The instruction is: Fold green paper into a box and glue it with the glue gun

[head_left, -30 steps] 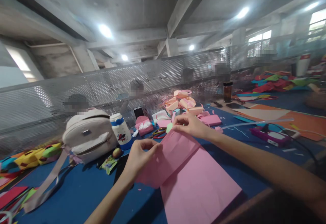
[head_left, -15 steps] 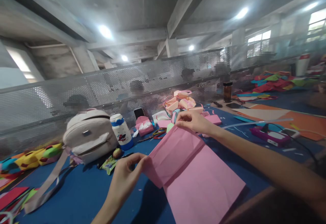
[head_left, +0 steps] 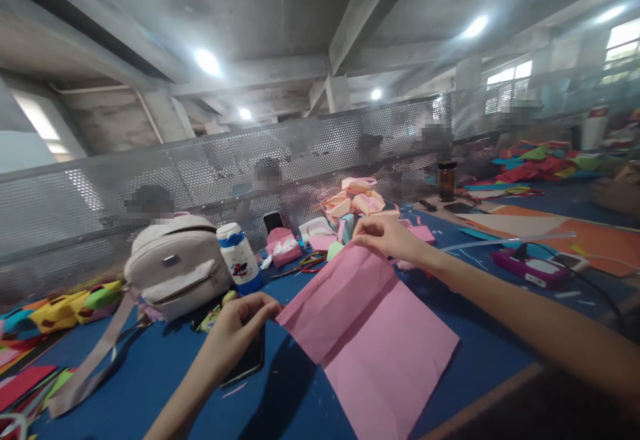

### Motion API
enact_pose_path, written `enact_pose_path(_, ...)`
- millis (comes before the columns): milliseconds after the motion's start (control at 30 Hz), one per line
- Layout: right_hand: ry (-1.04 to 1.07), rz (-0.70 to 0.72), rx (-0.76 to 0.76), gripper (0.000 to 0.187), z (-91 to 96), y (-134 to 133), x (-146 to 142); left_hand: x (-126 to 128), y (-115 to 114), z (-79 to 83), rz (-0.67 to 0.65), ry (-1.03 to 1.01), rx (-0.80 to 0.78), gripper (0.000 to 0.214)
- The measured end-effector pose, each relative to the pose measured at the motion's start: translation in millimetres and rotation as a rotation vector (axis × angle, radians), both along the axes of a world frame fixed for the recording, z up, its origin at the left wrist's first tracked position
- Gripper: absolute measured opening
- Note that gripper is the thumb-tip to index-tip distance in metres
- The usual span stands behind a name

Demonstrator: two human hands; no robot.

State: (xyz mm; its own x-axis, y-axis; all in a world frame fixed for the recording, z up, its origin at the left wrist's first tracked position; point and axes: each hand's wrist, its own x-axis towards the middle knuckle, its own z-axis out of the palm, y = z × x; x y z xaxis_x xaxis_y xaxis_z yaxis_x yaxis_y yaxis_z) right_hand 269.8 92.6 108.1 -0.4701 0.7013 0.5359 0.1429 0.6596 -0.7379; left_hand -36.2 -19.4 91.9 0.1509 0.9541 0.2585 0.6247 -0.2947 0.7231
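A creased pink sheet of paper (head_left: 395, 340) is held up in front of me, tilted, with a fold line across its upper part. My left hand (head_left: 245, 320) pinches its left corner between thumb and fingertips. At the upper right corner my right hand (head_left: 385, 237) is closed on the edge, fingers curled. The sheet's lower end runs toward the bottom of the view. Partly behind my left wrist lies a dark phone (head_left: 250, 360) on the blue tabletop (head_left: 290, 400).
A white backpack (head_left: 175, 267) and a blue-and-white bottle (head_left: 240, 260) stand at the left. Peach paper pieces (head_left: 357, 200), a pink tissue box (head_left: 283, 247) and scissors (head_left: 313, 263) lie beyond the sheet. A purple power strip (head_left: 530, 269) sits right; a perforated metal screen (head_left: 310, 147) runs behind.
My left hand has moved slightly left and my right hand slightly right, stretching the folded edge straighter. The sheet's lower part has swung left. The phone has come into view.
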Motion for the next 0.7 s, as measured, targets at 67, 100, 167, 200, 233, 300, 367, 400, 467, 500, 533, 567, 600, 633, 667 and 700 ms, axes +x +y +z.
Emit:
enact_pose_path(67,0.009,0.026,-0.021,0.019,0.0,-3,-5,7,11,11.7,-0.069,-0.046,-0.033,0.043)
enact_pose_path(100,0.017,0.033,-0.022,0.02,-0.2,-4,-9,13,16,16.3,-0.097,-0.061,-0.055,0.044)
enact_pose_path(167,0.038,0.039,-0.01,0.02,-0.9,-8,-16,30,26,21.6,-0.141,-0.021,-0.042,0.041)
enact_pose_path(200,0.044,0.035,0.001,0.019,-1.3,-10,-20,39,29,22.2,-0.157,-0.003,-0.019,0.039)
enact_pose_path(233,0.042,0.019,0.019,0.018,-1.8,-12,-22,48,32,21.8,-0.181,0.0,-0.032,0.04)
enact_pose_path(300,0.013,-0.062,0.1,0.014,-2.7,-16,-25,62,34,18.7,-0.216,0.005,-0.076,0.045)
enact_pose_path(367,-0.04,-0.175,0.26,0.008,-3.6,-23,-26,70,32,15.0,-0.225,0.015,-0.063,0.046)
enact_pose_path(400,-0.07,-0.222,0.356,0.005,-4.1,-27,-26,71,30,13.6,-0.223,0.031,-0.041,0.045)
enact_pose_path(467,-0.127,-0.269,0.528,0.004,-5.6,-35,-26,73,24,12.2,-0.219,0.088,0.001,0.043)
enact_pose_path(500,-0.155,-0.274,0.591,0.004,-6.6,-39,-27,73,21,12.2,-0.216,0.127,0.023,0.041)
enact_pose_path(533,-0.18,-0.27,0.633,0.005,-7.6,-43,-29,74,19,12.5,-0.211,0.171,0.048,0.039)
enact_pose_path(567,-0.202,-0.263,0.662,0.005,-8.7,-47,-31,74,16,12.8,-0.203,0.215,0.072,0.036)
enact_pose_path(600,-0.221,-0.255,0.679,0.005,-9.6,-50,-33,76,14,13.1,-0.192,0.256,0.094,0.033)
enact_pose_path(633,-0.237,-0.247,0.687,0.004,-10.4,-52,-35,77,12,13.3,-0.177,0.294,0.112,0.031)
enact_pose_path(667,-0.249,-0.239,0.685,0.004,-10.9,-53,-37,78,11,13.3,-0.16,0.332,0.126,0.029)
enact_pose_path(700,-0.257,-0.233,0.672,0.004,-11.2,-54,-38,78,10,13.2,-0.142,0.37,0.136,0.028)
